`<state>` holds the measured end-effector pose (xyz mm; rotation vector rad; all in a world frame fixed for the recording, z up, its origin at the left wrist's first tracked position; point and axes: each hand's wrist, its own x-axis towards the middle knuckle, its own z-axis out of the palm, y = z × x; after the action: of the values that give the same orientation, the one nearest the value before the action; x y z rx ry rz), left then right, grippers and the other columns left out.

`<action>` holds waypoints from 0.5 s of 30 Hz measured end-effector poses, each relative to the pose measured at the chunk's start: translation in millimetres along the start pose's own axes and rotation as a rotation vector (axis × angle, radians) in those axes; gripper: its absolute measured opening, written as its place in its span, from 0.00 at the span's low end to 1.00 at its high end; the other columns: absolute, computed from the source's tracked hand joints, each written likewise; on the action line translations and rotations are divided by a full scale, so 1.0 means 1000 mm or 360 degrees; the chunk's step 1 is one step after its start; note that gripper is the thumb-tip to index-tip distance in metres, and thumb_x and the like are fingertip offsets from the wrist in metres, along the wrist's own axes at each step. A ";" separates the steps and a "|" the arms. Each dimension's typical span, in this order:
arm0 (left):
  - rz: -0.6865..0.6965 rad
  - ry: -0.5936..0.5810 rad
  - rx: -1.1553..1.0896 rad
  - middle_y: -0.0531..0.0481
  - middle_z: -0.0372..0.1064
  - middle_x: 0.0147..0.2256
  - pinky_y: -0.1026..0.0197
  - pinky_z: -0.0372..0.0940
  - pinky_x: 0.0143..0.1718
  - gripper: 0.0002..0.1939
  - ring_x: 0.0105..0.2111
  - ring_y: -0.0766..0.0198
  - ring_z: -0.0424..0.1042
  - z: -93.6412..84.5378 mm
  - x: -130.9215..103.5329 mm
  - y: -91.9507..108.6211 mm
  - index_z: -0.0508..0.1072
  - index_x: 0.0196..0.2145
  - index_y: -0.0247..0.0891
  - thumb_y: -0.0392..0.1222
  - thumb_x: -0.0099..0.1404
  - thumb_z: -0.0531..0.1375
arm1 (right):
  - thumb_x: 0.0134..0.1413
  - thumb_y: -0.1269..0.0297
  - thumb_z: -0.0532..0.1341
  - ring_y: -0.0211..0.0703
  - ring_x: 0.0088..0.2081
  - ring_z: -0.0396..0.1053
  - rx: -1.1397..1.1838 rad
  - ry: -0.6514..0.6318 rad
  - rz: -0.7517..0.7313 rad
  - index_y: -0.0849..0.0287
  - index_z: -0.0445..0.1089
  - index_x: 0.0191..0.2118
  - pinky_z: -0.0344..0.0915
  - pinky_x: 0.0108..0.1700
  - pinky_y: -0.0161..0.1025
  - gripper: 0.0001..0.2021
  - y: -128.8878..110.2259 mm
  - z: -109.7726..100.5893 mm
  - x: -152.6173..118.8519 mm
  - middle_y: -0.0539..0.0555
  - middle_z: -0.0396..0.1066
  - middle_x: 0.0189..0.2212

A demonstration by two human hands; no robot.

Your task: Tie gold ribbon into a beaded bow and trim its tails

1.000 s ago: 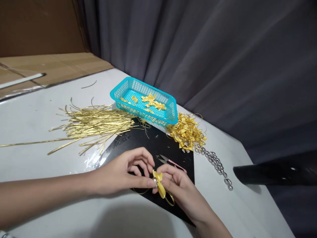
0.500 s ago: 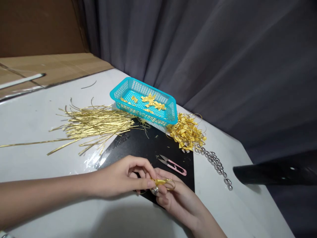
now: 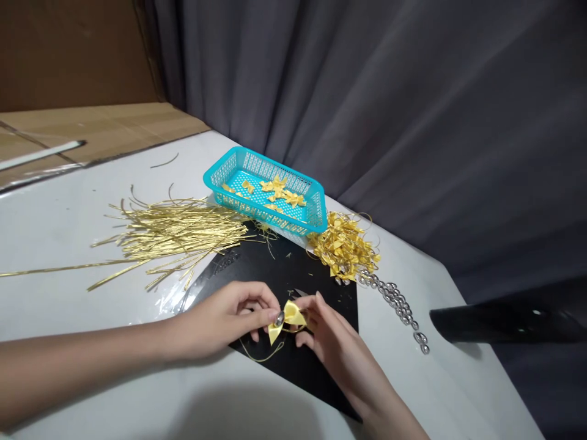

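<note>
Over the black mat (image 3: 279,263), my left hand (image 3: 243,311) pinches a yellow ribbon bow (image 3: 293,313) at its left side, by a silver bead (image 3: 279,318) that sits against the bow. My right hand (image 3: 323,324) has its fingers curled at the bow's right side, thumb and fingers closed about its edge and a gold cord. A loop of gold cord (image 3: 266,359) hangs below my left hand. Behind my right fingers, only the blade tips of the thread snips (image 3: 299,294) show; the rest is hidden.
A turquoise basket (image 3: 266,215) at the back holds several yellow bows. Gold cords (image 3: 183,229) lie in a bundle on the left. Finished-looking bows with cords (image 3: 346,247) are heaped on the right, beside silver beads (image 3: 398,302). A black cylindrical object (image 3: 499,321) juts in from the right.
The bow has turned so that its loops and the silver bead face up. My right hand has shifted up and right, now covering most of the snips. A cord loop now hangs down.
</note>
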<state>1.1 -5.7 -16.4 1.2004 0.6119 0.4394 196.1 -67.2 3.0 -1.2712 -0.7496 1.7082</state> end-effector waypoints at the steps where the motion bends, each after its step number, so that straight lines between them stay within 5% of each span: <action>1: 0.0028 0.0037 0.0071 0.53 0.69 0.30 0.66 0.63 0.31 0.12 0.29 0.67 0.67 -0.001 0.000 0.000 0.71 0.35 0.36 0.49 0.66 0.59 | 0.56 0.46 0.62 0.37 0.36 0.67 -0.0142 -0.0004 -0.0052 0.60 0.75 0.37 0.64 0.36 0.31 0.19 -0.003 0.001 -0.001 0.52 0.70 0.33; 6: 0.0212 0.0169 0.0504 0.52 0.73 0.32 0.67 0.61 0.31 0.11 0.31 0.67 0.68 -0.001 -0.003 0.007 0.74 0.36 0.37 0.47 0.67 0.58 | 0.55 0.54 0.65 0.37 0.35 0.67 -0.0668 0.0009 -0.0207 0.57 0.76 0.36 0.63 0.41 0.33 0.11 -0.014 0.005 -0.006 0.49 0.71 0.30; 15: 0.0087 0.0079 0.0441 0.53 0.70 0.31 0.66 0.62 0.32 0.13 0.30 0.67 0.68 0.005 -0.007 0.008 0.73 0.35 0.36 0.49 0.59 0.65 | 0.56 0.56 0.64 0.39 0.35 0.70 -0.0771 0.0072 -0.0385 0.57 0.75 0.32 0.65 0.40 0.33 0.10 -0.012 0.011 -0.011 0.50 0.75 0.30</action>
<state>-1.1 -10.8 -6.2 1.4756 0.7002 0.4412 190.1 -70.8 21.2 -1.4617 -1.2876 1.3400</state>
